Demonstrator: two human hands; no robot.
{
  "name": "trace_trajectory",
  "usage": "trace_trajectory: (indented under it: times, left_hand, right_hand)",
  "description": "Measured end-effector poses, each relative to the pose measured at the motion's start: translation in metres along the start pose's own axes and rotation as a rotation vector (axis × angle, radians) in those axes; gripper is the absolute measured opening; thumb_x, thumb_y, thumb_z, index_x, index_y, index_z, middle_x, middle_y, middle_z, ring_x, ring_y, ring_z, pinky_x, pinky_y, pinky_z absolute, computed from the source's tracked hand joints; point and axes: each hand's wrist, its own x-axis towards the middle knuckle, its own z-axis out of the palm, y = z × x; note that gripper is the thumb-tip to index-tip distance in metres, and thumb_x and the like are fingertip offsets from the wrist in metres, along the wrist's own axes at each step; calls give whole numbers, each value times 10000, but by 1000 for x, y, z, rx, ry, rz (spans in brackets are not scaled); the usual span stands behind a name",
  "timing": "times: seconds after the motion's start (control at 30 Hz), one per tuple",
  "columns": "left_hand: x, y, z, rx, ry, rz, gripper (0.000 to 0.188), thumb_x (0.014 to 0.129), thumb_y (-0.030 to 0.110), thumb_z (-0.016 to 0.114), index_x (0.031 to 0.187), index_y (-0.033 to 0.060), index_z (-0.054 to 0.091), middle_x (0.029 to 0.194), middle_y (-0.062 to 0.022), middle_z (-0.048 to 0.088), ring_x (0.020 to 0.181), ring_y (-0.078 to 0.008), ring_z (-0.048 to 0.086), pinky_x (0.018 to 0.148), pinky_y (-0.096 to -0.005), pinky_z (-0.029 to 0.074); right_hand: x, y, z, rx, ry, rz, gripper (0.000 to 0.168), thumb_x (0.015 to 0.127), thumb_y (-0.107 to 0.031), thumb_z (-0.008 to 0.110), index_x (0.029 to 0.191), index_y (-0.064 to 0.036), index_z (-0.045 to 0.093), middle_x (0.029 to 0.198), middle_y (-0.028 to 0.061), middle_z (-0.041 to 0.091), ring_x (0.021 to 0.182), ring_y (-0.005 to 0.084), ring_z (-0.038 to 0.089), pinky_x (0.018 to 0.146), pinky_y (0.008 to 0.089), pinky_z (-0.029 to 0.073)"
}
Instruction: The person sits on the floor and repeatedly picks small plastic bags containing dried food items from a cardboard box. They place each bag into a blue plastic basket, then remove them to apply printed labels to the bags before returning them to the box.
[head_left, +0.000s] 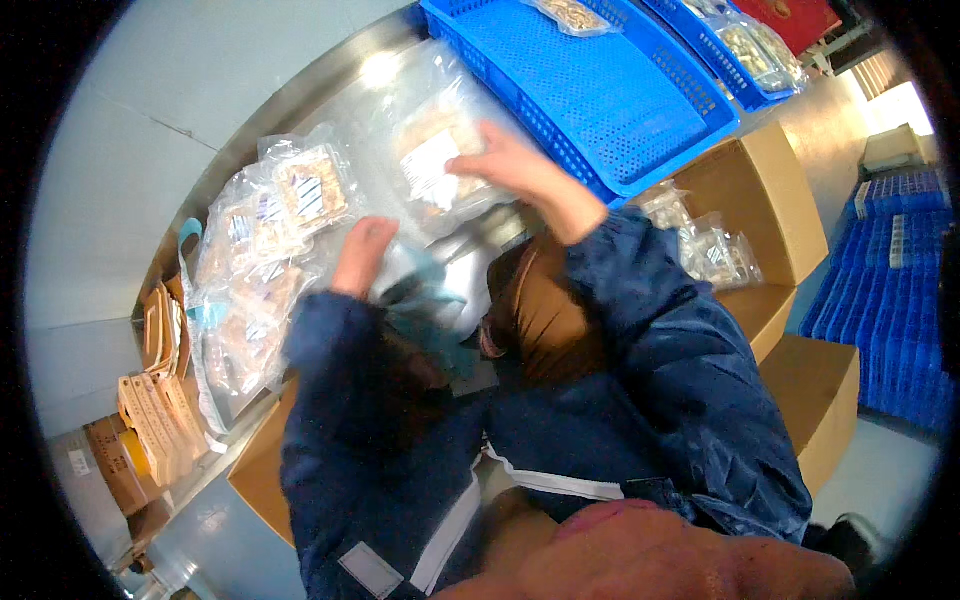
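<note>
A clear plastic packet (442, 150) with pale, blurred contents and a white striped label (431, 169) lies on the metal tabletop. Over its right side is my right hand (514, 169), thumb and fingers apart, the thumb at the label's edge. My left hand (366, 251) hovers at the table's front with curled fingers. Whether it pinches anything is too blurred to tell. Just right of it hangs a blurred teal strip (424, 281). To the left, several similar labelled packets (311, 184) lie piled and overlapping.
Beyond my right hand stands a blue perforated plastic crate (600, 97) holding one packet (574, 15). A second blue crate (750, 56) holds more packets. An open cardboard box (780, 202) with small bags sits at right, near stacked blue crates (877, 285). Cardboard pieces (161, 420) line the left.
</note>
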Motion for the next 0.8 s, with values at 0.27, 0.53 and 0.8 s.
trace_trajectory:
  times: [0.27,0.53,0.8]
  left_hand:
    - [-80,46,-21,-131,-28,-22,302,938,282,567,945,-7,655,813,-84,643,742,-161,578,699,-313,474]
    - [-98,33,-38,33,66,116,262,866,246,566,852,-4,642,791,-208,633,735,-379,608,661,-431,468]
    - [-114,28,-54,44,53,106,203,889,184,573,847,-10,619,697,-121,614,623,-167,569,603,-331,454]
  right_hand:
    - [102,-81,-195,-1396,557,-313,620,828,-404,720,1307,-66,518,1247,204,598,1123,310,609,857,442,524]
    - [106,-34,152,-664,-284,-710,853,744,-321,799,1446,-112,361,1465,184,383,1336,342,395,1083,438,372]
    - [95,19,235,-943,-7,-587,791,697,-43,662,1419,-224,396,1435,162,418,1286,391,427,1020,452,446]
